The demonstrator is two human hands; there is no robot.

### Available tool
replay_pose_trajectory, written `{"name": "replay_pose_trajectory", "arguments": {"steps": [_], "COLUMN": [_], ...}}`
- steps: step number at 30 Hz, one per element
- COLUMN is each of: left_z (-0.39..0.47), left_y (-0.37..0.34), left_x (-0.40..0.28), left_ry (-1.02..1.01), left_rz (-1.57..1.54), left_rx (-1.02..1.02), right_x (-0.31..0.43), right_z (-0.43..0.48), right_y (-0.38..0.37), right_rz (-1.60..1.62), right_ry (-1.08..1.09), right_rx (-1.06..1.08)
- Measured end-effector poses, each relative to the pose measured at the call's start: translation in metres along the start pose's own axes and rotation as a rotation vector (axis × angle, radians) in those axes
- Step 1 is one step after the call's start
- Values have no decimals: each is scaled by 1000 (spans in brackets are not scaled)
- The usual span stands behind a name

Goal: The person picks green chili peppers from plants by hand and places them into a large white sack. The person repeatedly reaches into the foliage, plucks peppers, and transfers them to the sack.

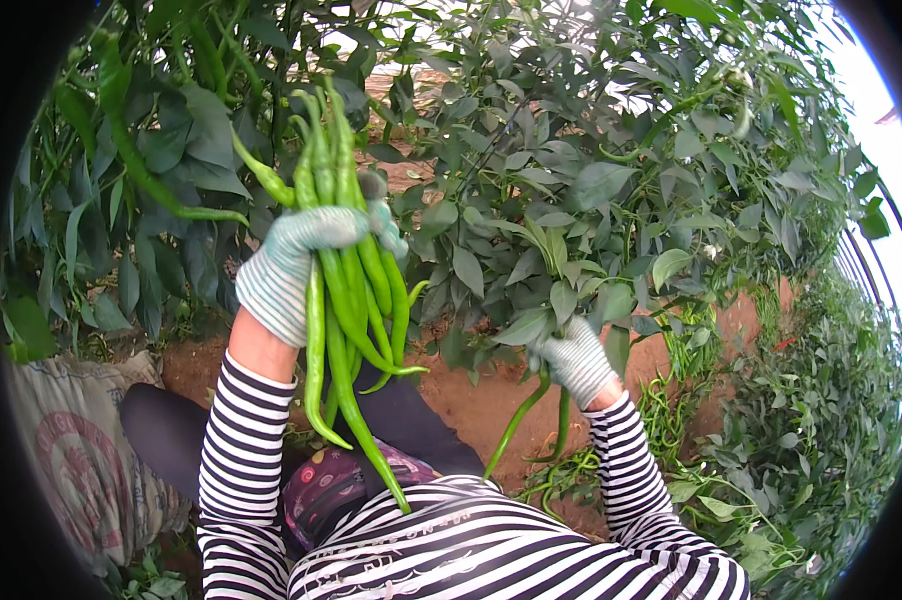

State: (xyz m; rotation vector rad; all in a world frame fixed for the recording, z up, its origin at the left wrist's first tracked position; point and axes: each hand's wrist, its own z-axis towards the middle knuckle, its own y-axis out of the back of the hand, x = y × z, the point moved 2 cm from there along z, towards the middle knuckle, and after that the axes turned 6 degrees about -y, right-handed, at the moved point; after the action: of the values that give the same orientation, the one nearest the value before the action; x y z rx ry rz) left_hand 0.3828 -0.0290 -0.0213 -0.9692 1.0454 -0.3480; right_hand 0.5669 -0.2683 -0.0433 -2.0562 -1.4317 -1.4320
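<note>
My left hand (pixel 301 247), in a striped knit glove, is closed around a bunch of long green chili peppers (pixel 350 285). Their stems point up and the tips hang down in front of my striped shirt. My right hand (pixel 575 356), gloved alike, is lower and to the right, at the underside of a leafy pepper plant (pixel 571 202). Two green peppers (pixel 522 420) hang from its fingers, which are partly hidden by leaves. At the upper left, a curved green pepper (pixel 140 169) hangs among the foliage.
A woven sack (pixel 91 450) with printing stands at the lower left beside my knee. Green peppers (pixel 657 420) lie in piles on the reddish soil (pixel 470 405) at the right. Dense plants line both sides, with curved hoops (pixel 871 262) at the far right.
</note>
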Motion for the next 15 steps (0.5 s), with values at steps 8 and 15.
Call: {"name": "replay_pose_trajectory", "arguments": {"steps": [8,15], "left_z": [7,-6], "left_y": [-58,-31], "left_x": [13,-10], "left_ry": [22,-157], "left_rz": [379,154], "left_rx": [13,23], "right_x": [186,240], "right_z": [-15,24], "right_y": [-44,-113], "right_rz": [291,607], "right_ry": [663,1040], "right_rx": [206,-185]}}
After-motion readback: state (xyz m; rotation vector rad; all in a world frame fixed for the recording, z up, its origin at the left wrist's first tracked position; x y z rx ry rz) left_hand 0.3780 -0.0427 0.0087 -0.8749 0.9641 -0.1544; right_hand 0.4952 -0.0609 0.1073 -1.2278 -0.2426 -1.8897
